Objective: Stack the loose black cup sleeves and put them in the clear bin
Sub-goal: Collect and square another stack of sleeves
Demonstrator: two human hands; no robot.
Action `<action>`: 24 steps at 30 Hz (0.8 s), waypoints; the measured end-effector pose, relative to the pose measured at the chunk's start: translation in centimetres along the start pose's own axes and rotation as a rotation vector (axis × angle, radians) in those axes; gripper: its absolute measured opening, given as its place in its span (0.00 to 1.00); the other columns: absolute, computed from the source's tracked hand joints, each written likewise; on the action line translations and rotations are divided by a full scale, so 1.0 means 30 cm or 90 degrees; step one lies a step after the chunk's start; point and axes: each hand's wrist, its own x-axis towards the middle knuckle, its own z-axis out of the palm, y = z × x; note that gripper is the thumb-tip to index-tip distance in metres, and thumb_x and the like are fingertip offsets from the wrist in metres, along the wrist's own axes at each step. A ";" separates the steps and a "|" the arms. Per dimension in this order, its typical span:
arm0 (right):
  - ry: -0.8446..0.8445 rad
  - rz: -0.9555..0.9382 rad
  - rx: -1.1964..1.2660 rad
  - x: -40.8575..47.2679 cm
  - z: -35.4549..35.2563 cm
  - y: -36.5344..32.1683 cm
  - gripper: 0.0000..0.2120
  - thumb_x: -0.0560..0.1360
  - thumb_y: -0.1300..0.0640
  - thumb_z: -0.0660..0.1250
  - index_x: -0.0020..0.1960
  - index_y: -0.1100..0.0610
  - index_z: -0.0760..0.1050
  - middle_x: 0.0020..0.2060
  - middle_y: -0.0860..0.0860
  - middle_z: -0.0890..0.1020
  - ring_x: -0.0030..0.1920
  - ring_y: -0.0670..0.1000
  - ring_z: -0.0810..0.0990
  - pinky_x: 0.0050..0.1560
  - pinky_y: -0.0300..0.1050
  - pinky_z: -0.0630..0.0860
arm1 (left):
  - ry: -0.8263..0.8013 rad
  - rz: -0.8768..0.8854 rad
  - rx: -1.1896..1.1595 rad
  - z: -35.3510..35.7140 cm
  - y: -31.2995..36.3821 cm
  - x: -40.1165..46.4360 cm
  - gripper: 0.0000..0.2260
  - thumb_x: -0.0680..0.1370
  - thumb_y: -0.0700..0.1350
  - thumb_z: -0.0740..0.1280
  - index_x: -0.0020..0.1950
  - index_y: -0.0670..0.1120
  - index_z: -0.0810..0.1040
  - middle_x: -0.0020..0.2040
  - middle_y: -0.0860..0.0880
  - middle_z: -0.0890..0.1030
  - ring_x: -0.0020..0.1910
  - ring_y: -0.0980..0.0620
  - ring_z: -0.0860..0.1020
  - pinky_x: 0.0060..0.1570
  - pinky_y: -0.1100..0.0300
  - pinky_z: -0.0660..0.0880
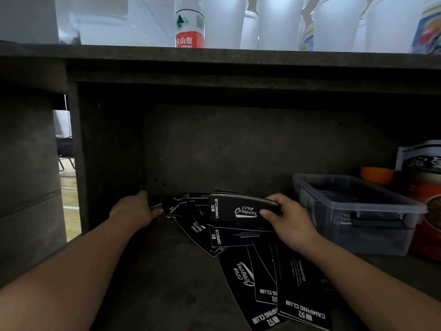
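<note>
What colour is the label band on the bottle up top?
Red-orange with white lettering, below a white part with green peaks, on the bottle; head view.

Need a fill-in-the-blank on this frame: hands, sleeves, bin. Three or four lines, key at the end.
1. The right hand grips a stack of black sleeves printed "Camping ____".
2. The clear bin sits to the ____ of the loose sleeves.
3. The left hand reaches the sleeves at the ____ of the shelf.
4. On the counter above stands a water bottle with a ____ band on its label.

Missing words: Club; right; back; red
</note>
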 end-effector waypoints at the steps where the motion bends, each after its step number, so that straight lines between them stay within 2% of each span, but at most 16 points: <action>1: 0.000 0.000 0.002 0.000 0.000 0.001 0.07 0.74 0.57 0.70 0.45 0.46 0.74 0.38 0.41 0.80 0.41 0.37 0.77 0.38 0.25 0.68 | 0.015 -0.017 0.001 0.000 -0.004 0.000 0.32 0.73 0.67 0.66 0.70 0.49 0.66 0.68 0.41 0.71 0.68 0.40 0.68 0.65 0.50 0.70; 4: 0.001 0.004 0.012 0.000 0.004 0.005 0.09 0.74 0.58 0.71 0.44 0.45 0.74 0.39 0.43 0.81 0.43 0.39 0.79 0.42 0.30 0.69 | 0.072 -0.038 -0.044 -0.004 -0.007 -0.001 0.37 0.69 0.64 0.72 0.70 0.45 0.67 0.67 0.40 0.71 0.67 0.40 0.66 0.66 0.48 0.67; 5: 0.001 0.007 0.015 0.000 0.006 0.006 0.08 0.74 0.58 0.71 0.45 0.45 0.74 0.39 0.44 0.81 0.43 0.40 0.79 0.44 0.32 0.70 | 0.092 -0.014 -0.077 -0.007 -0.006 -0.001 0.33 0.70 0.59 0.75 0.68 0.45 0.70 0.65 0.40 0.73 0.65 0.40 0.69 0.64 0.49 0.69; 7: -0.002 0.011 0.015 0.001 0.006 0.009 0.08 0.74 0.58 0.71 0.45 0.46 0.75 0.40 0.44 0.82 0.44 0.42 0.80 0.46 0.35 0.72 | 0.103 0.041 -0.191 -0.012 -0.007 -0.005 0.19 0.73 0.46 0.74 0.62 0.45 0.78 0.57 0.41 0.79 0.58 0.41 0.76 0.55 0.54 0.74; 8: -0.002 0.012 0.013 0.002 0.007 0.011 0.09 0.74 0.58 0.71 0.45 0.45 0.75 0.40 0.44 0.82 0.44 0.42 0.80 0.47 0.37 0.73 | 0.110 0.055 -0.242 -0.015 -0.011 -0.010 0.13 0.74 0.43 0.72 0.58 0.46 0.81 0.53 0.44 0.81 0.54 0.43 0.78 0.50 0.56 0.74; 10: -0.002 0.015 0.011 0.005 0.007 0.012 0.08 0.74 0.58 0.71 0.45 0.46 0.75 0.40 0.45 0.82 0.45 0.44 0.80 0.50 0.40 0.75 | 0.145 0.062 -0.306 -0.016 -0.019 -0.014 0.10 0.77 0.41 0.68 0.57 0.49 0.83 0.49 0.46 0.82 0.51 0.44 0.79 0.46 0.59 0.73; 11: -0.002 0.017 0.012 0.006 0.007 0.013 0.08 0.73 0.58 0.71 0.45 0.47 0.75 0.41 0.45 0.82 0.45 0.44 0.81 0.51 0.42 0.75 | 0.174 0.064 -0.335 -0.018 -0.021 -0.014 0.10 0.78 0.41 0.67 0.58 0.49 0.83 0.51 0.45 0.83 0.52 0.44 0.79 0.47 0.59 0.73; 13: -0.003 0.020 0.011 0.007 0.007 0.014 0.07 0.73 0.58 0.71 0.46 0.47 0.76 0.41 0.46 0.83 0.45 0.45 0.81 0.51 0.42 0.76 | 0.245 0.082 -0.381 -0.024 -0.015 -0.013 0.10 0.79 0.41 0.66 0.57 0.49 0.84 0.60 0.43 0.80 0.60 0.43 0.76 0.58 0.58 0.70; 15: -0.005 0.021 0.007 0.007 0.007 0.014 0.07 0.74 0.57 0.71 0.47 0.47 0.76 0.42 0.45 0.83 0.46 0.44 0.81 0.51 0.41 0.75 | 0.271 0.092 -0.389 -0.031 -0.003 -0.023 0.12 0.79 0.40 0.66 0.55 0.53 0.85 0.69 0.42 0.73 0.70 0.42 0.67 0.68 0.56 0.60; 16: -0.006 0.022 0.007 0.007 0.007 0.013 0.07 0.74 0.57 0.71 0.47 0.47 0.76 0.42 0.45 0.82 0.45 0.44 0.81 0.50 0.40 0.75 | 0.249 0.098 -0.410 -0.035 0.004 -0.032 0.14 0.79 0.39 0.65 0.53 0.55 0.85 0.71 0.43 0.72 0.71 0.42 0.66 0.69 0.55 0.59; 17: -0.006 0.024 0.007 0.006 0.007 0.013 0.07 0.74 0.57 0.71 0.47 0.47 0.76 0.42 0.45 0.82 0.45 0.44 0.81 0.49 0.38 0.74 | 0.205 0.111 -0.460 -0.035 0.012 -0.042 0.15 0.80 0.38 0.64 0.51 0.57 0.84 0.69 0.44 0.73 0.69 0.42 0.70 0.66 0.55 0.64; 19: -0.008 0.027 0.006 0.003 0.009 0.011 0.06 0.74 0.56 0.71 0.47 0.48 0.76 0.42 0.45 0.82 0.45 0.43 0.80 0.46 0.35 0.72 | 0.109 0.157 -0.568 -0.037 0.027 -0.070 0.18 0.80 0.35 0.62 0.48 0.59 0.83 0.62 0.47 0.80 0.56 0.48 0.79 0.57 0.56 0.76; 20: -0.010 0.028 0.004 0.002 0.009 0.009 0.06 0.74 0.56 0.70 0.48 0.48 0.75 0.42 0.44 0.82 0.44 0.42 0.79 0.44 0.32 0.70 | 0.086 0.183 -0.588 -0.041 0.035 -0.081 0.19 0.80 0.34 0.62 0.49 0.59 0.82 0.58 0.49 0.81 0.52 0.52 0.80 0.56 0.56 0.77; 22: -0.014 0.028 0.000 -0.001 0.011 0.005 0.05 0.75 0.56 0.69 0.49 0.49 0.74 0.41 0.43 0.80 0.42 0.40 0.77 0.40 0.28 0.68 | 0.062 0.211 -0.653 -0.044 0.059 -0.093 0.17 0.79 0.34 0.64 0.56 0.56 0.81 0.57 0.50 0.81 0.51 0.57 0.79 0.59 0.58 0.76; 24: -0.019 0.036 0.010 -0.002 0.013 0.000 0.05 0.76 0.56 0.68 0.50 0.48 0.74 0.41 0.43 0.80 0.39 0.40 0.76 0.38 0.30 0.68 | 0.045 0.188 -0.793 -0.054 0.101 -0.106 0.16 0.79 0.37 0.65 0.64 0.51 0.78 0.61 0.49 0.79 0.57 0.55 0.78 0.61 0.60 0.73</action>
